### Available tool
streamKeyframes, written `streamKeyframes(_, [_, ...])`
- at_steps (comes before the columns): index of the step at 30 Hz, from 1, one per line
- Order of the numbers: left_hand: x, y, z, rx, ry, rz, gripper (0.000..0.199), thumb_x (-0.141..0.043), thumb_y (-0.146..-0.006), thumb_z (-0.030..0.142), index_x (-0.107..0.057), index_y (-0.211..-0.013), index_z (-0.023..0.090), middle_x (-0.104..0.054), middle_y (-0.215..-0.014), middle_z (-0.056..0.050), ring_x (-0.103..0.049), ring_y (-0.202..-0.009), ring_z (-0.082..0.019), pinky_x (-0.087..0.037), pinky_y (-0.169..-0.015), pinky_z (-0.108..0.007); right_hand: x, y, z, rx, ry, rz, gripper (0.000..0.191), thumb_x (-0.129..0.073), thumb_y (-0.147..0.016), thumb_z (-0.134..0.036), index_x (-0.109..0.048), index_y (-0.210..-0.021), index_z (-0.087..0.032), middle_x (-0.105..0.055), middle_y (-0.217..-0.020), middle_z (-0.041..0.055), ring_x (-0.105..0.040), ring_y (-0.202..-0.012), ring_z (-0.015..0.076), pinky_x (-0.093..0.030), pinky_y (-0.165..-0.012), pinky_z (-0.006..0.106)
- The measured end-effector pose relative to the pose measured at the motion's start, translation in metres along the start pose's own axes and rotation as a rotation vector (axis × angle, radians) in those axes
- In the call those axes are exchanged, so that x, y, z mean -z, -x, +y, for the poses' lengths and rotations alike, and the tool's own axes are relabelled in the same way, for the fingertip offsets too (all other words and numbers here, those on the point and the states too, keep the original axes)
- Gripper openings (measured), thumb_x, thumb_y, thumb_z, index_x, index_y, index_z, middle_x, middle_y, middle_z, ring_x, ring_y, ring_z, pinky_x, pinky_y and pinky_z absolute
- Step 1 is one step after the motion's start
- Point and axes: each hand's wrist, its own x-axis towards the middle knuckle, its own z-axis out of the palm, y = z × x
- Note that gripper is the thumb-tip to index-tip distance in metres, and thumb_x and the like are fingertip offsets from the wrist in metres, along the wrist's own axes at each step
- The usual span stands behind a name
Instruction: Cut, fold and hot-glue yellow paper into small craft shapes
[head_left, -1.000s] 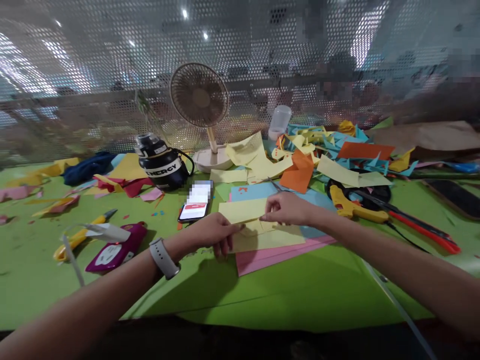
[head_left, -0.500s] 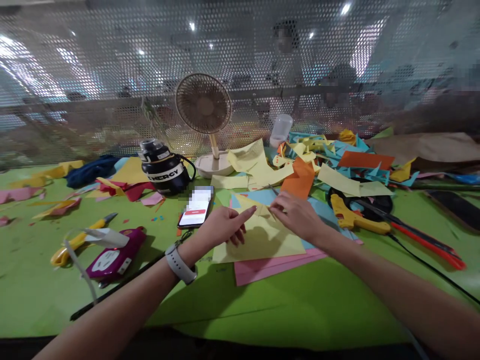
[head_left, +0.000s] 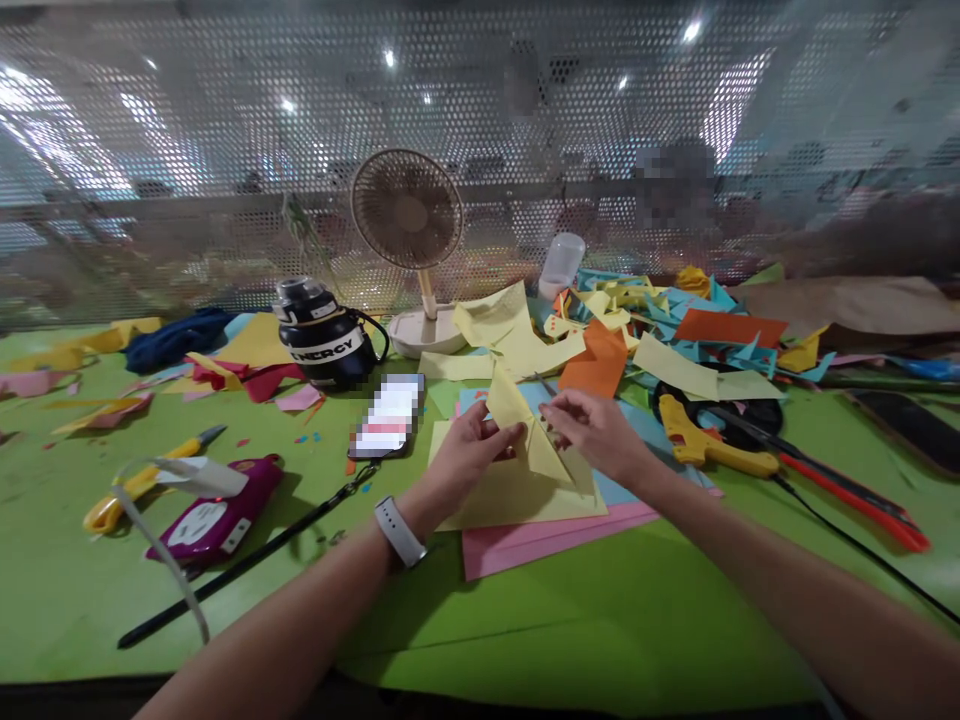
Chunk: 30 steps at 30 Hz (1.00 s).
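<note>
folded yellow paper (head_left: 534, 445) is between the hands (head_left: 469, 455), partly hidden by left fingers (head_left: 506, 438).

1 head camera looks forward, down over the table (head_left: 540, 640).

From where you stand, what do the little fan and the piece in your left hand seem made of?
Fan: probably matte beige plastic, judging by its smooth, moulded-looking base. Piece in the left hand: thin yellow paper, matte, with sharp creases.
</note>
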Motion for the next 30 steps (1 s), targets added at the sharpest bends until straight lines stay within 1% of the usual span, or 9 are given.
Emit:
streamKeyframes(2, [0.000,0.000,-0.002,0.000,0.001,-0.032,0.043,-0.076,-0.070,0.032,-0.055,-0.105,0.018,-0.072,-0.084,-0.003,-0.066,-0.071,-0.015,-0.052,-0.070,-0.028,-0.001,-0.003,0.003,-0.075,-0.172,-0.098,0.028,-0.057,-0.080,-0.046,-0.054,-0.076,-0.018,-0.055,-0.066,-0.0023,-0.052,-0.052,0.0098,-0.045,-0.053,0.024])
streamKeyframes(4, [0.000,0.000,-0.003,-0.008,0.003,-0.067,0.047,-0.075,-0.071,0.033,-0.052,-0.110,0.018,-0.072,-0.088,-0.005,-0.067,-0.074,-0.017,-0.052,-0.073,-0.031,-0.004,-0.005,0.006,-0.106,-0.252,-0.141,0.030,-0.062,-0.075,-0.047,-0.054,-0.075,-0.018,-0.053,-0.065,-0.0033,-0.050,-0.049,0.0083,-0.044,-0.051,0.024])
streamKeyframes(8, [0.001,0.002,-0.003,-0.031,-0.026,-0.113,0.048,-0.074,-0.072,0.033,-0.050,-0.110,0.018,-0.072,-0.086,-0.005,-0.067,-0.074,-0.017,-0.051,-0.070,-0.029,-0.008,-0.004,0.006,-0.130,-0.279,-0.140,0.034,-0.070,-0.068,-0.046,-0.055,-0.074,-0.017,-0.052,-0.062,-0.0047,-0.049,-0.049,0.0073,-0.042,-0.049,0.023])
streamKeyframes(10, [0.002,0.004,-0.002,-0.034,-0.023,-0.107,0.048,-0.074,-0.072,0.032,-0.049,-0.110,0.017,-0.072,-0.087,-0.005,-0.067,-0.076,-0.018,-0.050,-0.070,-0.029,-0.009,-0.003,0.005,-0.134,-0.298,-0.119,0.035,-0.071,-0.067,-0.048,-0.055,-0.073,-0.017,-0.052,-0.061,-0.0050,-0.049,-0.049,0.0072,-0.042,-0.049,0.023])
streamKeyframes(13, [0.004,0.005,-0.001,-0.031,0.010,-0.077,0.052,-0.075,-0.071,0.030,-0.048,-0.114,0.018,-0.072,-0.085,-0.004,-0.066,-0.075,-0.016,-0.048,-0.070,-0.028,-0.009,-0.003,0.004,-0.141,-0.337,-0.061,0.038,-0.071,-0.066,-0.051,-0.054,-0.072,-0.017,-0.051,-0.059,-0.0059,-0.048,-0.048,0.0067,-0.042,-0.049,0.023])
streamKeyframes(16, [0.006,0.005,0.000,-0.021,0.048,-0.059,0.053,-0.077,-0.069,0.028,-0.050,-0.114,0.019,-0.071,-0.080,-0.002,-0.065,-0.072,-0.014,-0.047,-0.068,-0.026,-0.008,-0.004,0.005,-0.153,-0.336,-0.031,0.040,-0.072,-0.065,-0.052,-0.053,-0.071,-0.017,-0.050,-0.056,-0.0065,-0.047,-0.047,0.0071,-0.041,-0.049,0.023])
streamKeyframes(20, [0.006,0.005,0.000,-0.012,0.087,-0.037,0.049,-0.078,-0.067,0.027,-0.055,-0.110,0.019,-0.069,-0.074,0.001,-0.062,-0.067,-0.011,-0.046,-0.066,-0.024,-0.009,-0.004,0.006,-0.143,-0.293,-0.052,0.040,-0.071,-0.067,-0.053,-0.051,-0.069,-0.018,-0.049,-0.055,-0.0064,-0.047,-0.047,0.0080,-0.040,-0.048,0.023])
streamKeyframes(25, [0.007,0.007,-0.001,0.034,0.056,-0.039,0.036,-0.075,-0.071,0.033,-0.060,-0.100,0.018,-0.070,-0.080,-0.002,-0.063,-0.072,-0.013,-0.046,-0.063,-0.023,-0.013,0.001,0.006,-0.058,-0.209,-0.017,0.036,-0.067,-0.072,-0.051,-0.052,-0.070,-0.019,-0.049,-0.056,-0.0056,-0.046,-0.047,0.0088,-0.038,-0.046,0.023])
streamKeyframes(30, [0.009,0.005,-0.007,0.055,0.061,-0.071,0.034,-0.078,-0.068,0.031,-0.063,-0.095,0.016,-0.072,-0.084,-0.005,-0.064,-0.072,-0.014,-0.047,-0.065,-0.025,-0.012,0.003,0.006,-0.026,-0.193,-0.068,0.034,-0.063,-0.077,-0.050,-0.051,-0.072,-0.019,-0.049,-0.057,-0.0052,-0.047,-0.049,0.0094,-0.040,-0.047,0.024])
